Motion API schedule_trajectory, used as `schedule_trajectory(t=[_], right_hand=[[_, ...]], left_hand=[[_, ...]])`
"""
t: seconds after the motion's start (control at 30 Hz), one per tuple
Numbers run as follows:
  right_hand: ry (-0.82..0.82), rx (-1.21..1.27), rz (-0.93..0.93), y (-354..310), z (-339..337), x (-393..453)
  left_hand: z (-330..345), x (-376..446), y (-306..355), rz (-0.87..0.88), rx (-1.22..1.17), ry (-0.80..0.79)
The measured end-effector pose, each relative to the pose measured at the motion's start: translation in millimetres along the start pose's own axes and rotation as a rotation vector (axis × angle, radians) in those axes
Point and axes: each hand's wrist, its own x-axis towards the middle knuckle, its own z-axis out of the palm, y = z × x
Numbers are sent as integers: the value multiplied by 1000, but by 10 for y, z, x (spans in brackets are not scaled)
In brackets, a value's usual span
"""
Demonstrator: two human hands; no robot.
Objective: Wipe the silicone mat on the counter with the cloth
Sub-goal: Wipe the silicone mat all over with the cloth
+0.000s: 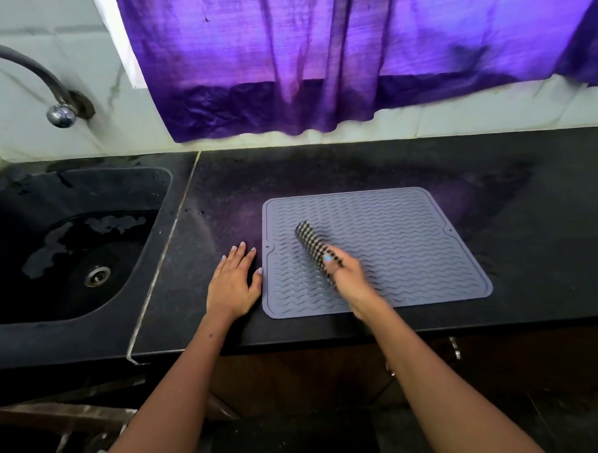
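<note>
Silicone mat: grey, rectangular with rounded corners and a wavy ribbed surface, lying flat on the black speckled counter, near its front edge and to the right of the sink. Cloth: a checked black-and-white piece rolled into a tight cylinder, lying diagonally on the left half of the mat, its far end pointing up and left. Right hand: fingers curled round the near end of the rolled cloth, gripping it against the mat; the hand is slightly blurred. Left hand: flat on the bare counter just beside the mat's left edge, fingers straight and spread, the thumb tip touching or nearly touching the mat's edge; which one cannot be told.

Surroundings: a dark sink is set into the counter on the left, with patches of water on its floor and a round metal drain. A curved metal tap projects from the pale tiled wall above it. A pale seam runs across the counter between sink and mat. A purple curtain hangs behind the counter, its hem just above the worktop. Purple light tints the counter around the mat.
</note>
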Motion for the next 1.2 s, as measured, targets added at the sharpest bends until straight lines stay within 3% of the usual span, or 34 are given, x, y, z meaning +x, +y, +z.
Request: schedule_trajectory(t=[0.07, 0.1, 0.17, 0.23, 0.3, 0.4, 0.5, 0.63, 0.73, 0.83, 0.93, 1.0, 1.07, 1.2], right_hand=[[142, 349, 110, -108, -146, 67], [235, 375, 97, -144, -234, 66], [383, 137, -51, -206, -371, -4], [424, -240, -233, -243, -422, -94], [356, -553, -309, -154, -381, -97], [161, -938, -271, 146, -258, -64], [113, -1126, -280, 328, -237, -57], [91, -1043, -285, 278, -306, -28], [106, -840, -252, 228, -350, -35], [186, -364, -116, 142, -408, -10], [414, 216, -32, -39, -505, 9], [586, 114, -73, -125, -575, -5], [643, -116, -174, -154, -611, -43], [428, -586, -190, 49, -546, -3]], left_hand=[[5, 7, -8, 1, 3, 1], [9, 10, -10, 2, 8, 1], [17, 18, -17, 5, 14, 3], [20, 22, -25, 11, 9, 9], [15, 23, -36, 13, -14, 27], [-6, 51, -7, -22, -31, 53], [-40, 134, 43, -69, -27, 95], [-15, 219, 52, -72, -40, 72], [49, 236, 35, -81, 27, -17], [59, 253, 29, -90, 64, -34], [67, 249, 17, -85, 74, -26], [71, 244, 22, -81, 77, -27], [76, 237, 25, -81, 82, -42], [82, 234, 12, -87, 114, -75]])
